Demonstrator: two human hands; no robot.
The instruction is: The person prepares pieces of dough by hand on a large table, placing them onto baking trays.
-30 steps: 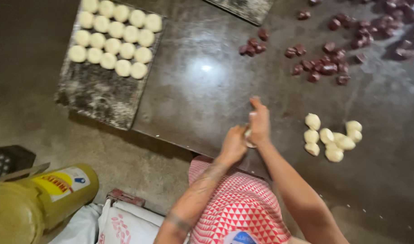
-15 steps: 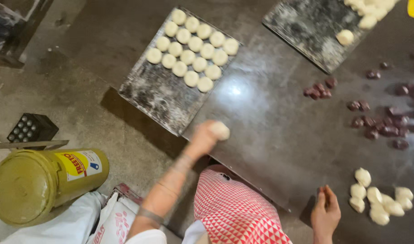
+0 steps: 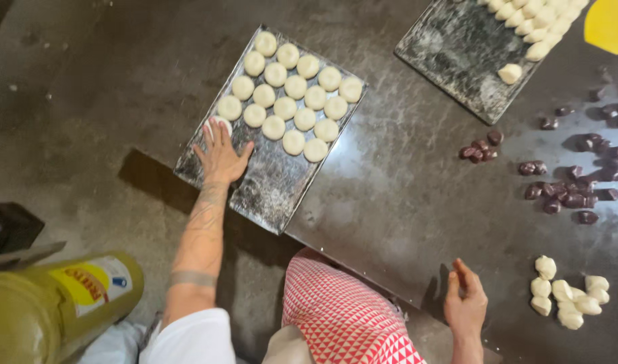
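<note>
My left hand (image 3: pixel 220 152) lies flat with fingers spread on a floured dark baking tray (image 3: pixel 268 195), pressing down a round dough piece (image 3: pixel 214 124) at the end of a row. Several flattened dough rounds (image 3: pixel 295 87) fill the tray in rows beyond it. My right hand (image 3: pixel 465 300) rests empty near the front edge of the dark worktable (image 3: pixel 390 195), fingers loosely curled, left of a small heap of raw dough lumps (image 3: pixel 565 293).
A second floured tray (image 3: pixel 457 54) with dough pieces sits at the back right. Dark reddish filling pieces (image 3: pixel 565 189) lie scattered on the right. A yellow-green jug (image 3: pixel 46 310) and a black crate (image 3: pixel 2 226) stand on the floor at left. A yellow object (image 3: pixel 609 23) is top right.
My hands parted from shaping a dough ball. My left hand carried it out to the tray and now presses it flat; my right hand dropped back to the table edge.
</note>
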